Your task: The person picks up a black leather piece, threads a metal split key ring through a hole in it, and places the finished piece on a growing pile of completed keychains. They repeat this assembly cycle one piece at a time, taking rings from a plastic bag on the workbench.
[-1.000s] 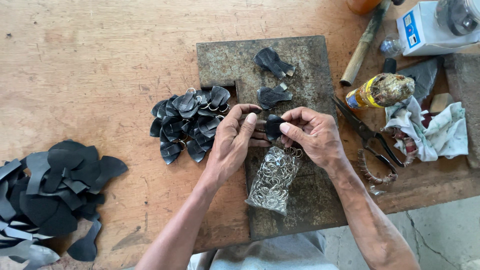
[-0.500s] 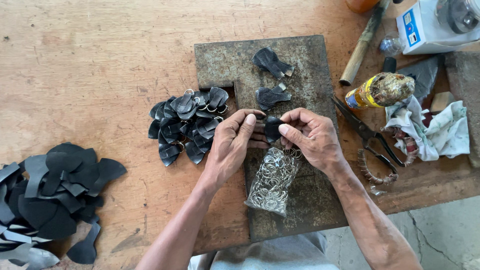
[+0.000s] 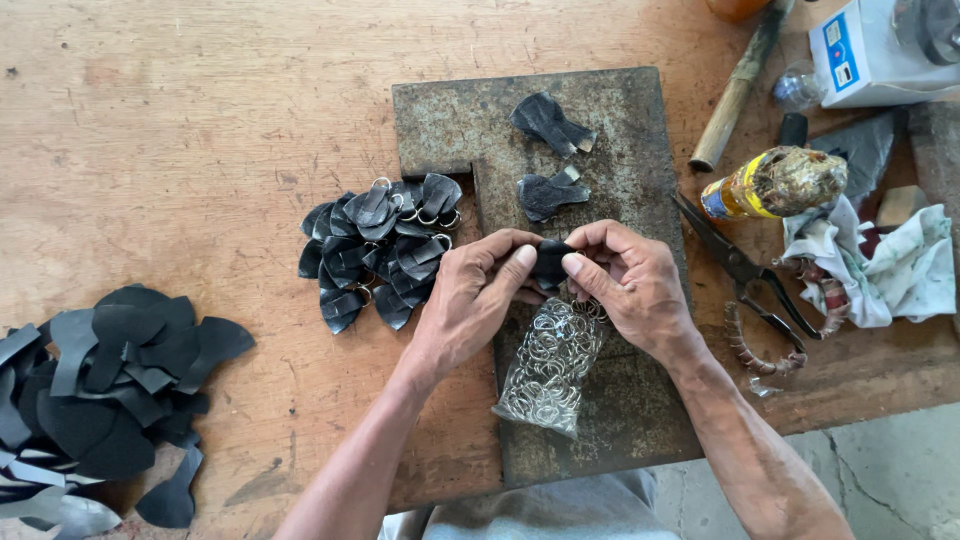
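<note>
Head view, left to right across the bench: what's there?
Heap of flat black pieces → pile of black pieces with rings → left hand → right hand → pliers → crumpled cloth.

- Flat black cut-outs heaped at left table edge.
- Pliers beside grey slab.
- Yellow-banded bottle lying near crumpled rag.
- Wooden handle and white box at top right.
</note>
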`<action>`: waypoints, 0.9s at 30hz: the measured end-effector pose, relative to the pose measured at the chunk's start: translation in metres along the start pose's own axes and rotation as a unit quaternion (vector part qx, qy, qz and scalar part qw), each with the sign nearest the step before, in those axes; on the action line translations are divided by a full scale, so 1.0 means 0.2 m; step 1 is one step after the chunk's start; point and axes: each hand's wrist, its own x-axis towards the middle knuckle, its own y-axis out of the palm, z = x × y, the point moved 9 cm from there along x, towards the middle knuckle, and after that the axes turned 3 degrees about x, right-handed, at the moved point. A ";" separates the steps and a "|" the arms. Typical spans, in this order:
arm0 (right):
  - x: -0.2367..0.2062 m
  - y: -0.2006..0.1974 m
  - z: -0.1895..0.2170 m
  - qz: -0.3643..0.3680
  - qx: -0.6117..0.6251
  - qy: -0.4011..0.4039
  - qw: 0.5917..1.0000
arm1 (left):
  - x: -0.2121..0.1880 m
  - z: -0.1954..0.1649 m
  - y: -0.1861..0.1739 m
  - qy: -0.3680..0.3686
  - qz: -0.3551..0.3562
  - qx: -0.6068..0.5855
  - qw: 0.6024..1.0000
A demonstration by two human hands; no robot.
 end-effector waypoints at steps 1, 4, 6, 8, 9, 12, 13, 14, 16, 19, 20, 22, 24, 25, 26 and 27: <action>0.00 0.01 0.01 0.003 0.007 0.000 1.000 | 0.00 0.00 0.00 -0.002 0.001 0.008 1.000; 0.00 0.02 0.02 0.009 0.014 0.005 1.000 | -0.01 -0.02 0.00 0.006 0.005 0.029 1.000; -0.01 0.02 0.02 0.008 -0.001 0.014 1.000 | 0.00 -0.04 0.00 0.021 -0.008 0.068 0.997; -0.01 0.03 0.03 0.009 0.001 0.003 1.000 | 0.00 -0.05 0.00 0.031 -0.025 0.084 0.996; -0.01 0.03 0.04 0.010 0.002 -0.002 1.000 | 0.00 -0.05 0.00 0.034 -0.035 0.080 0.996; -0.01 0.04 0.05 0.014 -0.012 -0.006 1.000 | -0.02 -0.06 0.00 0.042 -0.061 0.079 0.994; -0.01 0.04 0.05 0.012 -0.017 -0.011 1.000 | -0.02 -0.06 0.00 0.046 -0.070 0.081 0.993; -0.01 0.04 0.06 0.010 -0.022 -0.015 1.000 | -0.02 -0.05 0.00 0.042 -0.074 0.074 0.994; -0.01 0.04 0.06 0.008 -0.036 -0.019 0.999 | -0.03 -0.03 0.00 0.034 -0.084 0.059 0.994; -0.01 0.05 0.08 0.007 -0.077 -0.026 0.997 | -0.03 -0.01 0.01 0.037 -0.088 0.058 0.994; -0.02 0.06 0.09 0.006 -0.097 -0.027 0.995 | -0.04 0.00 0.01 0.035 -0.089 0.059 0.994; -0.02 0.07 0.09 0.008 -0.130 -0.022 0.991 | -0.04 0.01 0.02 0.033 -0.091 0.062 0.993; 0.00 0.07 0.09 0.014 -0.151 -0.006 0.988 | -0.02 0.04 0.00 0.016 -0.086 0.037 0.995; 0.01 0.07 0.07 0.033 -0.083 0.013 0.996 | -0.01 0.05 -0.01 0.008 -0.083 0.025 0.996; 0.04 0.07 0.06 0.052 -0.015 0.031 0.998 | 0.00 0.06 -0.02 0.008 -0.073 -0.006 0.997; 0.05 0.07 0.05 0.072 0.054 0.049 0.995 | 0.02 0.07 -0.04 0.006 -0.066 -0.037 0.997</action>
